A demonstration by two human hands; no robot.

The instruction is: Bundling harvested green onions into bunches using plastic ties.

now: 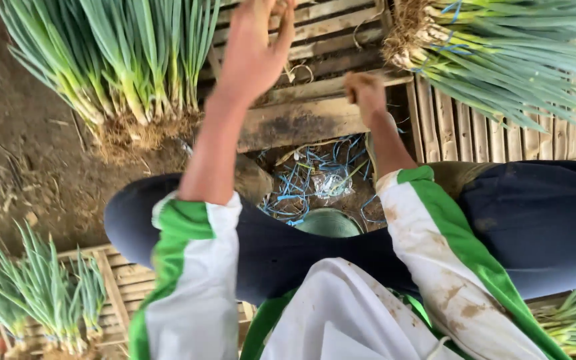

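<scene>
- Your left hand [255, 50] reaches to the far side over the wooden slat pallet [315, 100]; its fingertips run out of the top edge, so you cannot tell whether it grips anything.
- Your right hand [366, 93] is clenched into a fist, resting at the near edge of that pallet, and what it may hold inside is hidden.
- The bunch of green onions [121, 67] nearest your left hand lies just left of it: long green leaves, pale stalks, and a mat of brown muddy roots pointing near.
- A 2nd bunch [501, 53] lies far right on a crate [495, 137], roots toward your right hand, tied with blue string.
- Loose blue strings [308, 180] are scattered on the ground between your knees, near a green boot toe [328, 223].
- More onions [41, 293] stand near left on another crate [125, 287].
- Your sleeves are white and green, stained with mud.
</scene>
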